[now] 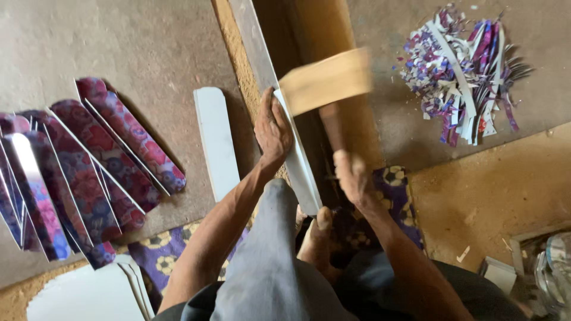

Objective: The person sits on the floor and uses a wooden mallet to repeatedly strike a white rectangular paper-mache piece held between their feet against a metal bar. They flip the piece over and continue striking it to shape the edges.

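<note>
My left hand [273, 129] lies flat on a long white strip [297, 157] that rests on edge against a wooden beam [309, 35]. My right hand [351, 175] grips the handle of a wooden mallet [326, 88], whose blurred block head hangs just above the strip's top end. My bare foot [318, 241] sits by the strip's lower end, and my grey-clad knee is in front.
Several flower-patterned rounded strips [128, 139] fan out on the floor at left. A plain white strip [215, 139] lies beside my left arm. A heap of patterned offcuts [464, 77] sits at upper right. White blanks [89, 294] lie at lower left, on a patterned mat [160, 249].
</note>
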The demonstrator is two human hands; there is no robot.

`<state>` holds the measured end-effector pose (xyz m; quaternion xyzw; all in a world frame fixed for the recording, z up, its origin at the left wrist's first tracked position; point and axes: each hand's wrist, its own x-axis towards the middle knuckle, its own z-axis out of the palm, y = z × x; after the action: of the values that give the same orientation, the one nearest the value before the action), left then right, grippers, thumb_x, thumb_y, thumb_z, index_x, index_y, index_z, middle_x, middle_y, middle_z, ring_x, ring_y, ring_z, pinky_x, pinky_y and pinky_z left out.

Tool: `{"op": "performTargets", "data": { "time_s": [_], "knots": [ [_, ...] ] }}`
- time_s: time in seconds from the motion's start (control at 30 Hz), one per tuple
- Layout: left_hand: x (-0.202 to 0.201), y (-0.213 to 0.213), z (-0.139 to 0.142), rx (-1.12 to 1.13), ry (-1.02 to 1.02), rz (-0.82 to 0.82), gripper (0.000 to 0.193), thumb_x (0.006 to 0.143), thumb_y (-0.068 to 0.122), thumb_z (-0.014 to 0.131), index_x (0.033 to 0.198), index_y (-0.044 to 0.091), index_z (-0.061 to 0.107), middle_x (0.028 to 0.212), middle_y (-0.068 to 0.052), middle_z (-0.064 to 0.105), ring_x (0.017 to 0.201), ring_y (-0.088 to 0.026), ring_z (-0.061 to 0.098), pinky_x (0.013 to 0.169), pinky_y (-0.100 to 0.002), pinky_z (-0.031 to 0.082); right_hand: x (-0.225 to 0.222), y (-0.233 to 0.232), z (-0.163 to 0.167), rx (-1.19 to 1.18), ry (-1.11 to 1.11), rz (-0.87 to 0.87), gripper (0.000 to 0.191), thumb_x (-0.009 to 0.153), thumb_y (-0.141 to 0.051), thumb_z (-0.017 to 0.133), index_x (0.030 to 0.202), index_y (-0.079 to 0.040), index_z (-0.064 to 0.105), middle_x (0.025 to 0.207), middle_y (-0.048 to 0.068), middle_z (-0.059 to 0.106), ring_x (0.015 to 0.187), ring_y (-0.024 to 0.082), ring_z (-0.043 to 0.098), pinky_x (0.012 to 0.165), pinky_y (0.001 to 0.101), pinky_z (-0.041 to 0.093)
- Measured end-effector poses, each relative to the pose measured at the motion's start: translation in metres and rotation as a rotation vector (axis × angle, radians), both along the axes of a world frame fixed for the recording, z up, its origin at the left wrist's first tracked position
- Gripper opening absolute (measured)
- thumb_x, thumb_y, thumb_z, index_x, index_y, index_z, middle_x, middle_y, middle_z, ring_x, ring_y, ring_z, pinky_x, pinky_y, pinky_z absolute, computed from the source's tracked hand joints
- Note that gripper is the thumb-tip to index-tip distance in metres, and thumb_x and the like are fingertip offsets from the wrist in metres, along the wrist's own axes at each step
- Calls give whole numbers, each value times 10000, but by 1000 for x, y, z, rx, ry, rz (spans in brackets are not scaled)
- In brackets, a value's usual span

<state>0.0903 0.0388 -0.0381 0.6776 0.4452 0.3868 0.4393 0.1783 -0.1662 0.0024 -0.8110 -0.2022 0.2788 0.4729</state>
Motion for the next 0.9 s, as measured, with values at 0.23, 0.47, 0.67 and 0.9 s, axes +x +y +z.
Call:
{"op": "performTargets", "data": {
  "time_s": [0.23, 0.47, 0.67, 0.9],
  "knots": [
    [0, -2, 2, 62, 8, -2, 437, 1131, 320, 398, 1445, 57, 550, 1428, -202, 642, 1303, -386, 631, 1101, -451, 522, 6, 0, 4, -23, -145, 22, 579, 1044, -557, 433, 930, -12, 592, 724, 199, 597, 639, 351, 599, 567, 460, 481],
    [-60, -52, 61, -279, 164, -309, 620, 1087, 433, 442, 1625, 188, 256, 1581, -244, 421, 1414, -413, 465, 1121, -489, 428, -13, -52, 15, -384, -501, 239, 489, 1051, -485, 495, 1045, -10, 612, 837, 268, 645, 811, 451, 658, 666, 493, 532],
    [-126, -93, 104, -582, 533, -814, 977, 899, 462, 677, 1639, 260, 72, 1152, -215, 729, 1037, -355, 736, 909, -446, 580, -56, -120, 17, -291, -574, 186, 449, 1052, -420, 544, 1099, 23, 609, 835, 258, 649, 745, 457, 648, 614, 480, 512],
    [-84, -41, 84, -468, 502, -668, 1056, 815, 389, 776, 1652, 257, 145, 1090, -200, 753, 949, -317, 752, 854, -422, 606, -47, -110, 62, 141, -172, -122, 456, 1162, -417, 477, 928, -48, 608, 705, 46, 553, 580, 125, 503, 534, 291, 426]
  ]
}}
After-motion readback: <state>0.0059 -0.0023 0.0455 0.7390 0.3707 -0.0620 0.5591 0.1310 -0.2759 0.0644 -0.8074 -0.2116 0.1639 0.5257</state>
